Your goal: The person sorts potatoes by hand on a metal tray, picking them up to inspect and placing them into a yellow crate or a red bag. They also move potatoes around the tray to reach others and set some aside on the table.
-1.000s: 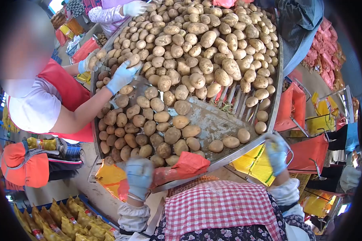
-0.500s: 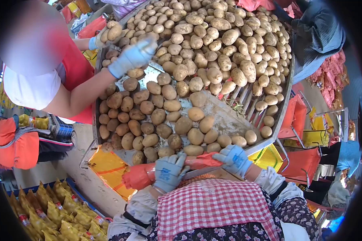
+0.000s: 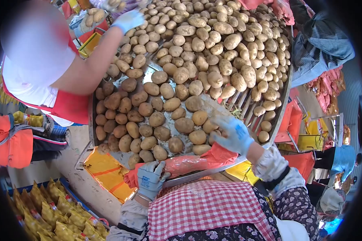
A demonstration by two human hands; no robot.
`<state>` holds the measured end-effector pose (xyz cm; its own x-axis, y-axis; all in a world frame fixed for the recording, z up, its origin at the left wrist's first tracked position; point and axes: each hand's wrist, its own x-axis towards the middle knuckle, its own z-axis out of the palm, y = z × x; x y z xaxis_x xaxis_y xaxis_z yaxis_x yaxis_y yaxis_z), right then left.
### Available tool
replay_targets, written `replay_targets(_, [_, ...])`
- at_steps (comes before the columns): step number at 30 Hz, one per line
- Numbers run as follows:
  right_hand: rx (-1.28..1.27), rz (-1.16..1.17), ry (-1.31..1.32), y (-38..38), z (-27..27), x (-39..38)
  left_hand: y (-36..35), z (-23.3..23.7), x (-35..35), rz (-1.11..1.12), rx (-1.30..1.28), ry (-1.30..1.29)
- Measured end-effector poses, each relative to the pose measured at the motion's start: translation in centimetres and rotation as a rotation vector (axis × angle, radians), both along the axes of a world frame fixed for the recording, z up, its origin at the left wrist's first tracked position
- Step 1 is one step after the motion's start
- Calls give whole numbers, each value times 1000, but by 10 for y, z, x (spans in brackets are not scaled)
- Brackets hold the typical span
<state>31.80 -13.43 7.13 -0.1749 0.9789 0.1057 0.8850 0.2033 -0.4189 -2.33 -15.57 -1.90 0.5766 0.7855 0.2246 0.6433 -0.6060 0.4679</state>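
My left hand [image 3: 149,181], in a pale blue work glove, has its fingers wrapped over the left end of a crinkled red plastic roll [image 3: 189,164]. The roll lies along the near rim of a metal sorting table [image 3: 120,154]. My right hand [image 3: 234,135], gloved the same way, reaches over the table's near right part with its fingers spread, slightly blurred. Its fingertips are right at some potatoes [image 3: 197,137] and partly hide them. Loose potatoes sit on the tray in front of me, and a larger heap [image 3: 225,44] covers the far side.
At the left a co-worker's gloved hand [image 3: 128,21] is over the far potatoes. Metal slats [image 3: 245,102] show at the table's right. A yellow bag [image 3: 108,168] hangs below the near left corner. Filled yellow net bags [image 3: 56,211] stand at lower left; red crates [image 3: 291,124] at right.
My right hand has left the red plastic and moved up over the potatoes, fingers spreading. My left hand has slid a little left and down. The co-worker's hand has moved farther back.
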Motion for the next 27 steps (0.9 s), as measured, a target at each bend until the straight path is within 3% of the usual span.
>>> replay_targets(4, [39, -51, -173, 55, -45, -29, -3, 0, -13, 3, -44, -3])
replay_targets(6, [-345, -121, -161, 69, -42, -43, 1, 6, -17, 7, -51, 2])
replay_targets(9, [-318, -55, -54, 62, -51, -32, 16, 27, -11, -16, -138, -43])
replay_targets(11, [-388, 62, -58, 60, -54, -25, 34, 37, -3, 113, -50, -186])
replay_targets(14, [-547, 108, -205, 66, -40, -34, 67, 54, 50, 46, -129, -159])
replay_targets(15, [-342, 144, -92, 63, -62, -25, 76, 47, 72, -23, -56, -19])
replay_targets(16, [-334, 131, -88, 61, -62, -24, 86, 39, 86, -95, 14, 119])
replay_targets(18, [-394, -369, 649, 54, -63, -18, 108, 20, 87, -14, 1, 140])
replay_targets(19, [-415, -421, 977, 52, -57, -12, 114, 16, 83, 71, -12, 169])
replay_targets(20, [-410, -429, 981, 52, -59, -6, 116, 14, 79, 62, -10, 170])
replay_targets(22, [-564, -572, 1733, 49, -58, -1, 108, 15, 62, 99, 7, 272])
replay_targets(23, [-606, -678, 1824, 48, -52, 1, 109, 8, 51, 95, -16, 297])
replay_targets(27, [-700, -651, 1951, 44, -55, 20, 92, 24, 30, 103, 2, 340])
